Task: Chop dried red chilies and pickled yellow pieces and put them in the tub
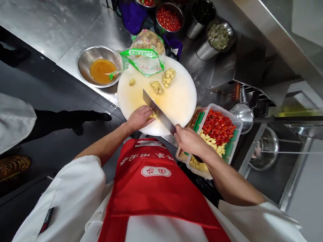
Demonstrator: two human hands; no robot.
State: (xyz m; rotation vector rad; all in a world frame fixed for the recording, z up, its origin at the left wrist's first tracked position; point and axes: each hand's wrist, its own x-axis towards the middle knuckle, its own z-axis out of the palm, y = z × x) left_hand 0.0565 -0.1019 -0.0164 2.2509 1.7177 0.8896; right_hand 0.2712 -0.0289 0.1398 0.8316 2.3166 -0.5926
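Note:
My right hand (185,138) is wrapped round the handle of a cleaver (160,112), whose blade slants up and left over a round white cutting board (185,93). Just left of the blade, my left hand (140,117) presses a piece of ginger (153,116) onto the board's near part, its fingers curled and partly covering it. Two knobs of ginger, one (156,87) nearer the blade and one (169,77) behind it, lie farther back. A small ginger bit (131,82) rests at the left.
A plastic bag (148,58) of ginger lies on the board's far edge. A metal bowl (83,69) of orange liquid stands left. To the right is a clear tub (236,132) with red chilli and sliced ginger. Metal pots (205,52) line the back. Another person's leg (66,115) shows left.

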